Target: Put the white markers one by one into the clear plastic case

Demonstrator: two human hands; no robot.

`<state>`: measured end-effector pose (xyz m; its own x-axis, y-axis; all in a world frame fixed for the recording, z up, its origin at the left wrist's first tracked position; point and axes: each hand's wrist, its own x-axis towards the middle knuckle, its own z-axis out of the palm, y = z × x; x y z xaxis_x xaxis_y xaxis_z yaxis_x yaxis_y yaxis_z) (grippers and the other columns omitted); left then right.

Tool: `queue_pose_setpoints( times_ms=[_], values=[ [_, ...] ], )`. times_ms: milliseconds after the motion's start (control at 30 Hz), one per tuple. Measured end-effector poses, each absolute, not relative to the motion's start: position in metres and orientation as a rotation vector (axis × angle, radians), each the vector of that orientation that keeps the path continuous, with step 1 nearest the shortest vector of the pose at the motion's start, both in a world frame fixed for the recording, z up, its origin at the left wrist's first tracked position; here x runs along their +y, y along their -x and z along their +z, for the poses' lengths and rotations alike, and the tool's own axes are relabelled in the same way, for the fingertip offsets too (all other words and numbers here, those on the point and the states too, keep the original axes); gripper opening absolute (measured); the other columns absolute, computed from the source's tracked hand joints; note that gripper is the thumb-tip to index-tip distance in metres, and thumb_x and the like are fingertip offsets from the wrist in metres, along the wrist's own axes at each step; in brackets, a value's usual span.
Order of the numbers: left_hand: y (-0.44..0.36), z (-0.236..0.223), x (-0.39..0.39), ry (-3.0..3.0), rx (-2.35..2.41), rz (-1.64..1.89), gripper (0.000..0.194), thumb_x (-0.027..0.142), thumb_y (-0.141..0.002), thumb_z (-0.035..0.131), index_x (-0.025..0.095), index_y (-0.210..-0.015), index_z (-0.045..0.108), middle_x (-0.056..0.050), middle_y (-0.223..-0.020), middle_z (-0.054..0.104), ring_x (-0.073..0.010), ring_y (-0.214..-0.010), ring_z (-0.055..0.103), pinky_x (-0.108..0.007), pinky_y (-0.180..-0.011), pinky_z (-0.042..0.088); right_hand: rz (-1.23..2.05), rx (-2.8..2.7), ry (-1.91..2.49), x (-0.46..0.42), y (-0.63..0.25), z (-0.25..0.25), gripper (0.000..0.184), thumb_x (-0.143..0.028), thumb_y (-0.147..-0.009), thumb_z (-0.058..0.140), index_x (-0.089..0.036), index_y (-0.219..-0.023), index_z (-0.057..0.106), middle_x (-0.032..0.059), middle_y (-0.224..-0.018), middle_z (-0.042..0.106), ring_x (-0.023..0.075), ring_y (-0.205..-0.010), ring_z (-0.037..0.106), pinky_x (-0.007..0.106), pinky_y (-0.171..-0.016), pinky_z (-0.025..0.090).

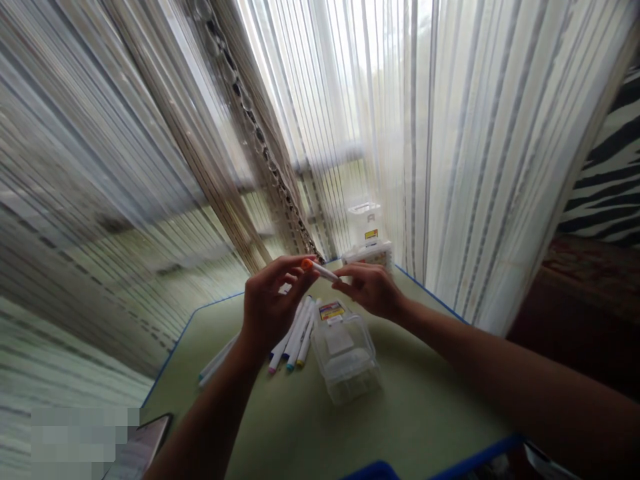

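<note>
A white marker [325, 272] with an orange cap is held up above the table between both hands. The fingers of my left hand [273, 297] pinch its orange cap end. At the other end, my right hand [370, 288] grips the white barrel between thumb and fingers. Below lie several white markers [300, 333] with pink, blue, teal and yellow ends, partly hidden behind my left hand. Beside them, under my right hand, a clear plastic case [350, 363] with a colourful label stands with its lid open.
Another clear case [367, 250] stands at the table's far corner, by the string curtain [375, 100]. More markers [215, 363] lie left of my left forearm. A phone [150, 440] rests at the near left edge of the green table [420, 413], which has a blue rim.
</note>
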<state>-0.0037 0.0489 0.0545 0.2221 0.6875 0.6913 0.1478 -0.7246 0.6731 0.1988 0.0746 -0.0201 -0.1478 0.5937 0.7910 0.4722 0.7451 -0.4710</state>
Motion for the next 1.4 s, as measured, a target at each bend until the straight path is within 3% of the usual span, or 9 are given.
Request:
queue_pose_setpoints(
  times_ms=[533, 1000, 1100, 1233, 1400],
  values=[
    [0.003, 0.053, 0.05, -2.325, 0.633, 1.524, 0.024, 0.014, -0.08, 0.078, 0.018, -0.103, 0.076, -0.004, -0.09, 0.075, -0.0116, -0.073, 0.066, -0.023, -0.064, 0.053, 0.081, -1.816, 0.781, 0.074, -0.199, -0.022, 0.014, -0.019, -0.087, 0.073, -0.013, -0.099, 0.075, 0.0009, -0.067, 0.07, 0.0094, -0.046, 0.057, 0.023, -0.055, 0.045],
    [0.013, 0.054, 0.056, -2.225, 0.785, 1.581, 0.02, 0.024, -0.084, 0.076, 0.019, -0.103, 0.073, -0.003, -0.09, 0.077, -0.0122, -0.075, 0.069, -0.022, -0.066, 0.054, 0.093, -1.806, 0.815, 0.072, -0.2, -0.018, 0.009, -0.019, -0.086, 0.07, -0.013, -0.092, 0.074, -0.001, -0.065, 0.064, 0.0067, -0.044, 0.048, 0.022, -0.051, 0.039],
    [0.022, 0.052, 0.059, -2.05, 0.86, 1.576, 0.025, 0.027, -0.08, 0.08, 0.017, -0.1, 0.072, -0.003, -0.088, 0.076, -0.012, -0.072, 0.068, -0.022, -0.064, 0.054, 0.205, -1.794, 0.814, 0.072, -0.2, -0.018, 0.01, -0.022, -0.086, 0.069, -0.013, -0.09, 0.072, -0.0033, -0.059, 0.058, 0.0065, -0.043, 0.046, 0.022, -0.048, 0.036],
    [0.044, 0.038, 0.06, -1.762, 0.945, 1.49, 0.026, 0.032, -0.078, 0.081, 0.014, -0.095, 0.07, -0.001, -0.074, 0.071, -0.0096, -0.057, 0.061, -0.02, -0.053, 0.05, 0.61, -1.683, 0.72, 0.071, -0.198, -0.017, 0.021, -0.032, -0.085, 0.072, -0.013, -0.09, 0.071, -0.0025, -0.061, 0.057, 0.0067, -0.043, 0.045, 0.021, -0.04, 0.031],
    [0.063, 0.01, 0.066, -1.8, 1.096, 1.258, 0.027, 0.033, -0.074, 0.082, 0.013, -0.09, 0.074, -0.002, -0.074, 0.071, -0.0108, -0.06, 0.061, -0.021, -0.055, 0.049, 0.956, -1.486, 0.611, 0.065, -0.194, -0.007, 0.024, -0.032, -0.075, 0.082, -0.014, -0.084, 0.068, -0.0049, -0.057, 0.055, 0.006, -0.042, 0.044, 0.02, -0.037, 0.031]
  ],
)
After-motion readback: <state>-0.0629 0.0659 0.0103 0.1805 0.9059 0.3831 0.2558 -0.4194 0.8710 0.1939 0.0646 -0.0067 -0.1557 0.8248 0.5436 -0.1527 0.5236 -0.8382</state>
